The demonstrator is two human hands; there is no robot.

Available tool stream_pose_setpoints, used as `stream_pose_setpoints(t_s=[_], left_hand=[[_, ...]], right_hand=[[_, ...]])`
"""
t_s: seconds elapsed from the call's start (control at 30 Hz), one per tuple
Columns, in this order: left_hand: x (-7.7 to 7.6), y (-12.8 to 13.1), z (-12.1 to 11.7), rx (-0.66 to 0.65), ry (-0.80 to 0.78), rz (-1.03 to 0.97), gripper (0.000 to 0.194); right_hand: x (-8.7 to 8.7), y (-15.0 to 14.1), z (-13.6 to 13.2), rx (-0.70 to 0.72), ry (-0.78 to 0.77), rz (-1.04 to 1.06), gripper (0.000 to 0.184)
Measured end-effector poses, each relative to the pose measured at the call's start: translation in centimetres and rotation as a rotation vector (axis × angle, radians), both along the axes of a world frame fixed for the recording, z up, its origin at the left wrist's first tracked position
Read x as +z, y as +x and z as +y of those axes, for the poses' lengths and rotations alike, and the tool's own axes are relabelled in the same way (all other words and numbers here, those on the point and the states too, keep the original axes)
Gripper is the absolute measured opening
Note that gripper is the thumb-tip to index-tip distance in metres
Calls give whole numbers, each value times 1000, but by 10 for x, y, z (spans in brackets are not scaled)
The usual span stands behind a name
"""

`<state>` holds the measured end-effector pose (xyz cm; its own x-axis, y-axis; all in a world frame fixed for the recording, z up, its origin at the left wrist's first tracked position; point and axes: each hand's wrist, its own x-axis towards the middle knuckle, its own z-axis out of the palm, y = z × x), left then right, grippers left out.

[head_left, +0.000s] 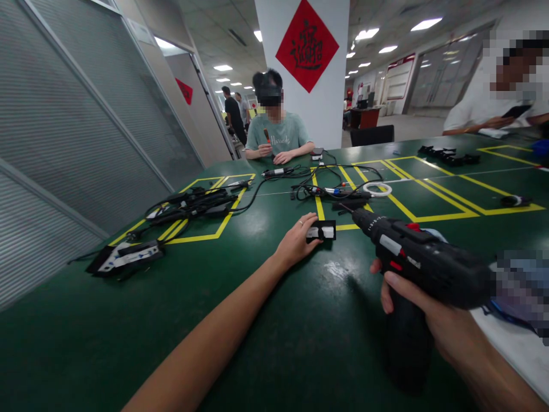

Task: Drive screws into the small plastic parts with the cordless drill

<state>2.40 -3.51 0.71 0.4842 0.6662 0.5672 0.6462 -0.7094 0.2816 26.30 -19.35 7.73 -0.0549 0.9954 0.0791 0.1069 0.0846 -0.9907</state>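
Note:
My right hand (412,292) is wrapped round the grip of a black cordless drill (422,252) with red details, held above the table at the right. Its thin bit points forward and left. My left hand (300,240) rests on the green table (240,297), fingers closed on the left end of a small black piece with white parts inside (326,230). That piece lies on the tabletop, and the drill bit is apart from it. Just beyond the bit lies a flat black strip (349,204).
A heap of black cables (201,203) lies at the left, near a black-and-white part (132,254). More cables and a white ring (377,189) lie ahead, among yellow tape lines (446,218). A person (278,131) sits opposite holding a red-handled tool; another person (476,109) sits at the right.

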Motion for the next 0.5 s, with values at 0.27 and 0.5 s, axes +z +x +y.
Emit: stream_pose_setpoints(t_s=[0.27,0.5], left_hand=[[5,2,-2,-70,141,85,42],[2,3,0,-66,187,228,39]], right_hand=[[0,-1,-4,30,-35,14,36],[5,4,-6,138,-93,-77,31]])
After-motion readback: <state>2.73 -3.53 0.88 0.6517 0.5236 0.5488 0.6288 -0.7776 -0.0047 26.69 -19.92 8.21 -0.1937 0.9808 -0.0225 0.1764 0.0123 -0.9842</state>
